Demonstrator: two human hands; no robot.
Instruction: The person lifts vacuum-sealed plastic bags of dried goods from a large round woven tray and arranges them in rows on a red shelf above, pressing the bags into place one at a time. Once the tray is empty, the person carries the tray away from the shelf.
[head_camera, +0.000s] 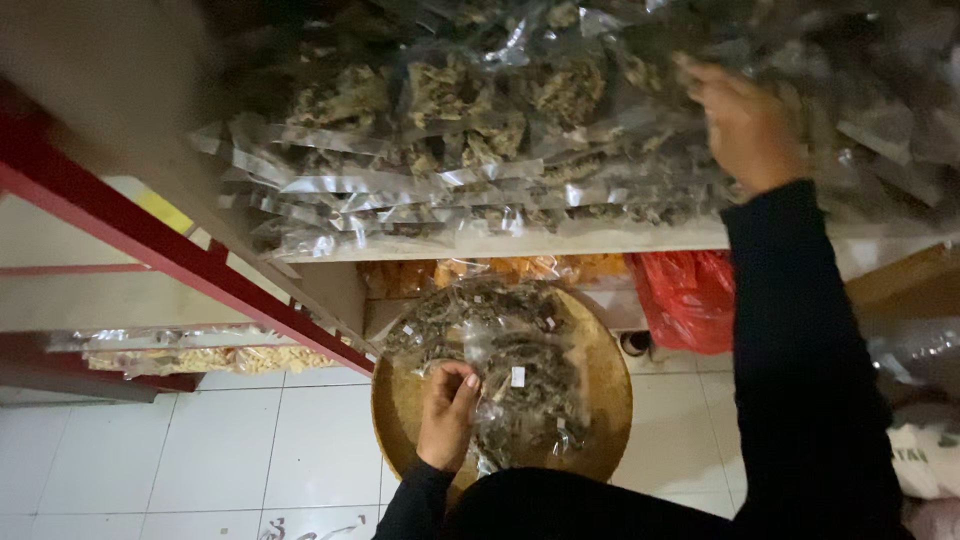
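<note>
right hand (745, 125) up on the shelf (560, 240), blurred, fingers seemingly curled onto the stacked clear packets (450, 130) of dried greenish stuff, left hand (447, 415) below, fingers pinched on a packet (520, 385) lying in the round woven tray (600, 420), red bag (690, 295) behind

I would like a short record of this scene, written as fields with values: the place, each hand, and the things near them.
place: shelf above a white tiled floor
left hand: on clear packets of dried goods in a round woven tray
right hand: raised to the stacked clear packets on the shelf; grip unclear because of blur
under shelf: red plastic bag, orange snack packets
left side: red metal frame
</note>
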